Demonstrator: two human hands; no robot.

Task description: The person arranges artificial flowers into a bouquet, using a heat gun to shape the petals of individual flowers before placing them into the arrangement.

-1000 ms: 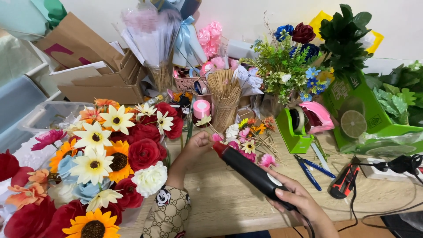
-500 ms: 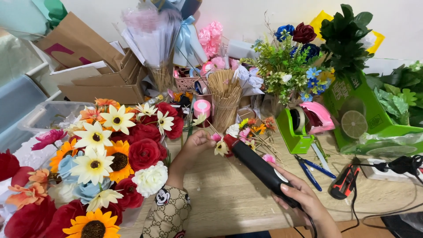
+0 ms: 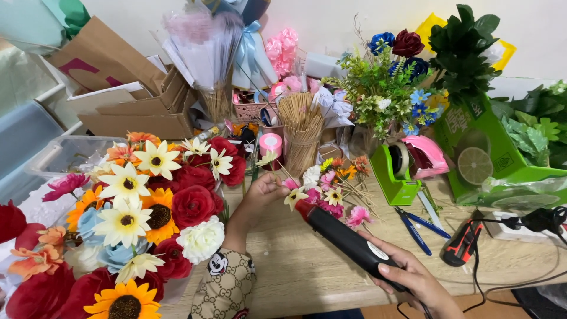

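My left hand (image 3: pixel 258 195) pinches the stem of a small white and yellow artificial flower (image 3: pixel 293 197) just above the wooden table (image 3: pixel 307 272). In my right hand (image 3: pixel 413 277) is a black glue gun (image 3: pixel 348 242), its red tip touching the base of that flower. Close behind the flower lies a loose cluster of small pink, orange and white flowers on thin sticks (image 3: pixel 339 180). A big bouquet of artificial flowers (image 3: pixel 147 207), with red roses, white daisies and sunflowers, fills the left side beside my left forearm.
A bundle of wooden sticks (image 3: pixel 301 133) stands behind the flowers. A green tape dispenser (image 3: pixel 398 171), blue-handled pliers (image 3: pixel 422 224), a red and black tool (image 3: pixel 463 245), a green box with foliage (image 3: pixel 490 142), a vase of mixed flowers (image 3: pixel 390 77) and cardboard boxes (image 3: pixel 142 106) surround the work spot.
The glue gun has slid right and down a little, and its tip now meets the small flower. My left hand has stayed almost still, holding the stem.
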